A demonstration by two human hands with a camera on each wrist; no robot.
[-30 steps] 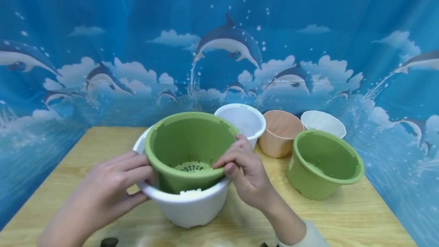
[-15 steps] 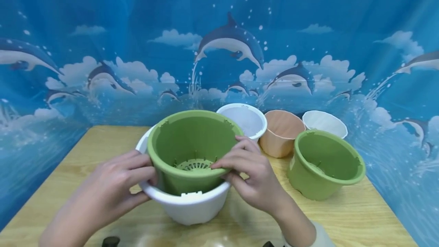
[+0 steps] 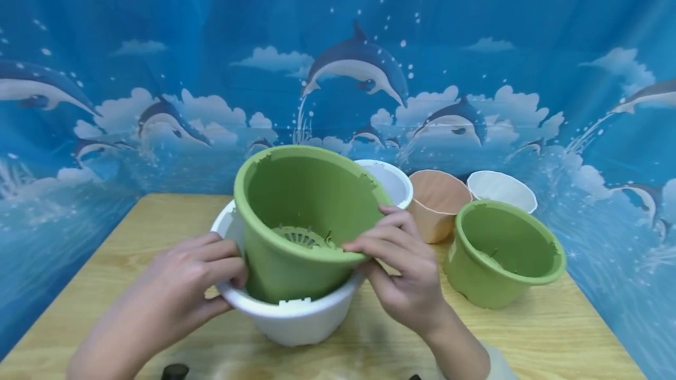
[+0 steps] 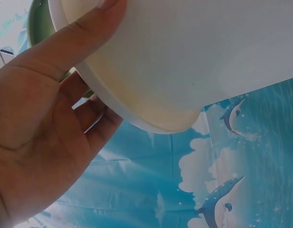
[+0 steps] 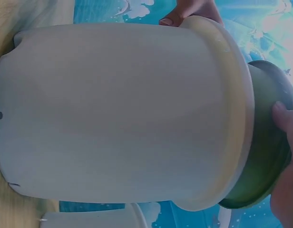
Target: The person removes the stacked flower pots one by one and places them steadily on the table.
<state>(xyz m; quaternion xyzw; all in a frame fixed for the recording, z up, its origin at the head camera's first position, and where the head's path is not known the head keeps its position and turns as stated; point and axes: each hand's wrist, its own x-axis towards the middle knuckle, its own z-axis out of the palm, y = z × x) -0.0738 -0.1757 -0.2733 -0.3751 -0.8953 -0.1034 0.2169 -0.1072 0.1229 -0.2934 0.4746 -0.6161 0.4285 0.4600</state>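
Observation:
A green flower pot (image 3: 296, 274) sits partly inside a white flower pot (image 3: 301, 327), tilted, with its right side raised. My left hand (image 3: 185, 286) grips the white pot's rim at the left, the thumb outside and the fingers over the edge, as the left wrist view shows on the white pot (image 4: 184, 57). With my right hand (image 3: 406, 268) I pinch the green pot's rim at its right front. In the right wrist view the green pot (image 5: 263, 142) sticks out past the white rim, my right thumb against its outside. The green pot's lower part is hidden inside the white one.
Another green pot (image 3: 491, 292) stands at the right on the wooden table (image 3: 554, 333). Behind are a white pot (image 3: 388, 177), a peach pot (image 3: 433, 221) and a white ridged pot (image 3: 502, 189). A dolphin-print curtain (image 3: 211, 28) hangs at the back.
The green pot has risen and tilted, its right side lifted by my right hand, and shifted slightly right. My left hand keeps its grip on the white rim.

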